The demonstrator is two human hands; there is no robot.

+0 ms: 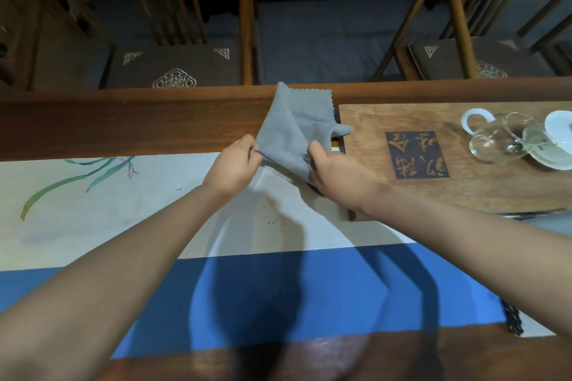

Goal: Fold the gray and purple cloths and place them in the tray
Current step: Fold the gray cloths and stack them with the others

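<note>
Cloth [294, 130] sits mid-table between both hands, left hand [232, 168] on its left, right hand [334, 173] on its right. Tray [371, 170] lies right, glassware [507, 139] on it. Chairs [173, 65] behind.

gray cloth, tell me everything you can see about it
The soft, matte gray cloth has a zigzag-cut edge along its far side. It is partly folded and rumpled, lifted at its near edge and draped over the far rim of the dark wooden table. The left hand pinches its near left corner, the right hand its near right. One corner points toward the carved brown wooden tray.
</note>
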